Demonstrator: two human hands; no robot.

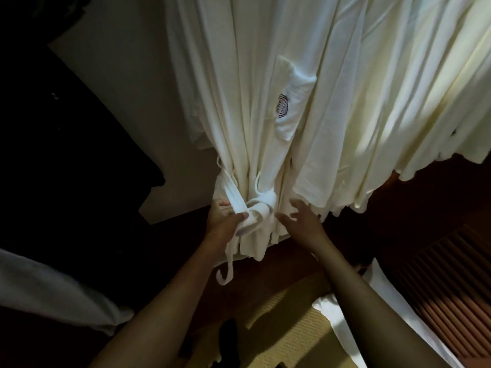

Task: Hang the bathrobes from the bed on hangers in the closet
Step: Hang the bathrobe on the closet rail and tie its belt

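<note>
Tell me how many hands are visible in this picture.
2. The left hand grips the tied belt of the hanging bathrobe. The right hand is just right of it, open, fingers spread near the robe's lower edge. No other hand shows.

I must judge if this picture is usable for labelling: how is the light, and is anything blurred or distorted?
Head view: light is strongest on the hanging bathrobes at upper right, and the left side sinks into near-black. Head view: the right hand looks slightly blurred; the left hand gripping the belt is sharper. Head view: the wide lens fans the robe folds outward.
</note>
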